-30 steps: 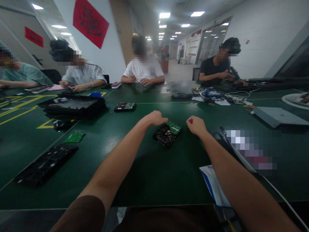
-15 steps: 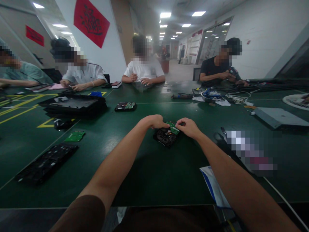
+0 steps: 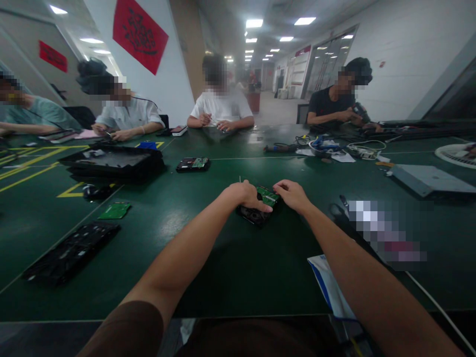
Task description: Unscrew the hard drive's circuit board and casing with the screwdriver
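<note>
A black hard drive [image 3: 255, 215] with a green circuit board [image 3: 268, 196] on its upper face lies on the dark green table in front of me. My left hand [image 3: 250, 195] is curled over the drive's left side, with its thumb stretched across the front of the board. A thin pale rod [image 3: 240, 179] sticks up behind that hand; whether the fingers grip it is hidden. At the board's upper right corner, the thumb and fingertips of my right hand [image 3: 289, 192] are pinched together. Anything between them is too small to make out.
To the left lie a loose green circuit board [image 3: 115, 210], a black slab-like part [image 3: 72, 250] and a black tray [image 3: 111, 161]. Another hard drive [image 3: 193, 164] sits farther back. A grey metal case [image 3: 433, 179] and tangled cables [image 3: 323, 145] are at right. Several people work across the table.
My left hand has come down and to the right, its thumb now farther over the board. The thin rod has come into view behind it. My right hand has shifted slightly right.
</note>
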Action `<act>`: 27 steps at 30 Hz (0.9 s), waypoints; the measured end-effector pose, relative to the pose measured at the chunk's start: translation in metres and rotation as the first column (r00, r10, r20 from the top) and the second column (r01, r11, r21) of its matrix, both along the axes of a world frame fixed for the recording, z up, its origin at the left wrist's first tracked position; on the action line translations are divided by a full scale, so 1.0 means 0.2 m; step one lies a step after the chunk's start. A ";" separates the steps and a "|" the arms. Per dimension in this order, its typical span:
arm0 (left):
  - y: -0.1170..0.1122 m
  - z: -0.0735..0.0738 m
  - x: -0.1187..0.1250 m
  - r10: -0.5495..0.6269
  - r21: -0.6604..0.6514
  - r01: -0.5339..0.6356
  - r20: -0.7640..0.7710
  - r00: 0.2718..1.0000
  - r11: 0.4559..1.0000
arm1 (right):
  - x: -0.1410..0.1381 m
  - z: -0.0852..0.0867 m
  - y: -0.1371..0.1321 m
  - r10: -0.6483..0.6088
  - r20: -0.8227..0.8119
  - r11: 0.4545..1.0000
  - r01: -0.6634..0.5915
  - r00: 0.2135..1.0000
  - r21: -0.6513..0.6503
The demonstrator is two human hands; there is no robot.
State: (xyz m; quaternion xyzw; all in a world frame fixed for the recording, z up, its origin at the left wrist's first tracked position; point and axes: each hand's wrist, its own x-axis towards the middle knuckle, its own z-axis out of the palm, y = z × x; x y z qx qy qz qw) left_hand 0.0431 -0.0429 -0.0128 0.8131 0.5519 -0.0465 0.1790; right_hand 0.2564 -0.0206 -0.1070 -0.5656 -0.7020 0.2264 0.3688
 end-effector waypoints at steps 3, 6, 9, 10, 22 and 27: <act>-0.04 0.00 0.03 0.010 0.007 -0.009 -0.185 0.983 1.000 | 0.00 0.00 0.00 -0.004 0.010 1.000 0.004 1.000 -0.006; -0.06 0.01 0.04 0.009 0.012 -0.006 -0.215 0.977 1.000 | 0.00 0.00 0.00 -0.001 0.023 1.000 0.001 1.000 0.005; -0.06 0.02 0.04 0.023 0.004 -0.022 -0.179 0.983 1.000 | 0.00 -0.01 0.00 -0.004 0.028 1.000 0.004 1.000 0.009; -0.06 0.02 0.04 0.027 0.004 -0.026 -0.163 0.986 1.000 | 0.00 0.00 0.00 -0.010 0.032 1.000 0.009 0.999 0.009; 0.01 0.04 -0.07 -0.222 0.024 0.232 -0.219 0.950 0.972 | -0.02 0.01 -0.03 -0.031 0.011 0.999 0.031 0.999 -0.024; 0.04 0.02 -0.11 -0.287 0.038 0.298 -0.169 0.943 0.954 | -0.03 0.01 -0.02 0.043 0.005 0.999 -0.043 0.999 0.032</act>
